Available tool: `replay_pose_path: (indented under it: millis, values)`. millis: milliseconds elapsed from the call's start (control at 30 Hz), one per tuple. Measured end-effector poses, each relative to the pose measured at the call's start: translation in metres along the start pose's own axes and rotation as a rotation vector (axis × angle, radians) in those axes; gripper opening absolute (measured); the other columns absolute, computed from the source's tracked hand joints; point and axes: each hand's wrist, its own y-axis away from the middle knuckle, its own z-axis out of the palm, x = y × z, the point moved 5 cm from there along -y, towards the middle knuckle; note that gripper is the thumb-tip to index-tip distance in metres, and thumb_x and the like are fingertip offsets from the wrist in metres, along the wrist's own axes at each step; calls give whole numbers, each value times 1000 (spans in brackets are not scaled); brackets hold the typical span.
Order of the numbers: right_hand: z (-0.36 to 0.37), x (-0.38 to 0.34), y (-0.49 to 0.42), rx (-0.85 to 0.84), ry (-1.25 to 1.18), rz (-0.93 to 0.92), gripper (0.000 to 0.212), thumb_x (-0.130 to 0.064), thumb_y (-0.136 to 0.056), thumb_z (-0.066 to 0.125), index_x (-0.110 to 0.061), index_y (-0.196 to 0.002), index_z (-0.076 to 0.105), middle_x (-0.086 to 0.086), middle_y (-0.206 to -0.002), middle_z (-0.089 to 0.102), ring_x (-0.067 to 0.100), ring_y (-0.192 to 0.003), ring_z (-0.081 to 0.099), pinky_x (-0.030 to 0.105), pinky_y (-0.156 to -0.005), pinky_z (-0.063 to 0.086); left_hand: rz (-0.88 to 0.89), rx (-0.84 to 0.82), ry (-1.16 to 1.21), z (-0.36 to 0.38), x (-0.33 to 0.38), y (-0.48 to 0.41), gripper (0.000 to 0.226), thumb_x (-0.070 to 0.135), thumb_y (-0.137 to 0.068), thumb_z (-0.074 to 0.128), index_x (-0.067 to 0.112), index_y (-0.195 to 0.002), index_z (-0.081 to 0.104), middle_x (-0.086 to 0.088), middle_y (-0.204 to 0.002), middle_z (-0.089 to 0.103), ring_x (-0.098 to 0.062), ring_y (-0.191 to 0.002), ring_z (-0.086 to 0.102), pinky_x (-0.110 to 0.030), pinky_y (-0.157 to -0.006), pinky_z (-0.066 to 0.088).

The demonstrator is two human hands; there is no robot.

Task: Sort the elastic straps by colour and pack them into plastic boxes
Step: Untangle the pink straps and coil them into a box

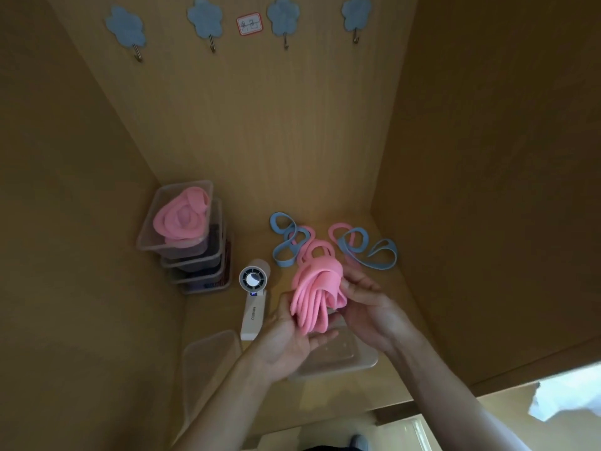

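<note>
Gathering is in hand: a pink strap bundle (317, 292) is held by both hands, left hand (287, 333) cupped under it, right hand (370, 309) curled round its side, above what seems an open box (354, 359). Next, lowering in is called for; blue straps (374, 265) lie behind.

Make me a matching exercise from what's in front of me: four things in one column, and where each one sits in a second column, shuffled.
Things:
1. pink strap bundle
2. blue straps
3. handheld fan
4. stack of plastic boxes

Places:
A. loose on the shelf, beyond the hands
B. held between the left hand and right hand
C. back left corner, top one holding coiled pink straps
D. lying on the shelf just right of the boxes

Pairs: 1-B, 2-A, 3-D, 4-C
</note>
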Motion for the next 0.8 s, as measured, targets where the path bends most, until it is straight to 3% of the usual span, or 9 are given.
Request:
replay_pose_path:
  millis: [100,200,300,433,533,633,700,733,800]
  values:
    - [-9,8,9,128,129,-39,45,-12,-89,66,3,-131,59,25,-117,64,32,-102,62,39,-88,53,-9,2,74,4,-6,0,57,40,-87,50,1,-126,60,-30,-133,59,-44,-127,56,-55,-103,49]
    - [-22,13,18,220,241,-57,32,-4,-94,60,0,-126,65,28,-121,65,35,-106,63,44,-96,48,14,2,67,2,-11,0,51,35,-92,51,-1,-127,59,-29,-130,62,-44,-124,59,-48,-97,55]
    - [-31,20,25,253,412,-25,30,2,-95,56,-7,-120,70,20,-116,71,35,-108,67,44,-97,52,51,66,-27,-7,-13,-4,36,26,-100,51,2,-126,60,-24,-126,67,-40,-121,62,-46,-93,57]
    - [-38,24,36,288,743,12,30,1,-92,62,-17,-111,75,1,-105,77,14,-101,71,21,-84,54,105,194,-334,-23,-9,-10,35,30,-100,60,3,-122,60,-17,-123,68,-28,-113,67,-47,-97,55]
    - [-51,31,39,336,957,63,28,-4,-87,62,-21,-107,71,1,-104,73,20,-101,68,28,-84,55,126,183,-545,-28,-8,-9,35,34,-93,69,11,-117,59,-8,-115,70,-15,-103,69,-32,-90,55]
    - [-55,22,47,398,892,17,47,2,-77,50,-28,-111,63,1,-99,69,20,-90,64,21,-74,49,166,200,-718,-35,-10,-8,26,23,-96,66,17,-119,56,0,-112,69,-5,-96,68,-15,-75,51]
    - [-53,10,53,364,933,-30,57,11,-84,50,-34,-119,59,-1,-111,64,14,-97,61,20,-81,46,187,235,-766,-41,-13,-8,27,22,-96,66,19,-120,52,0,-115,67,-7,-101,66,-13,-74,51]
    - [-47,8,56,292,1005,-34,57,5,-88,57,-39,-125,57,-7,-120,59,7,-104,58,16,-86,44,196,249,-771,-42,-16,-8,27,21,-97,66,19,-119,51,0,-115,66,-7,-101,65,-12,-74,51]
    - [-38,13,58,113,1291,-15,56,-24,-90,70,-46,-137,48,-19,-134,46,-2,-119,48,14,-97,40,214,269,-773,-41,-21,-10,28,20,-98,64,18,-121,48,0,-115,63,-4,-101,63,-9,-72,50]
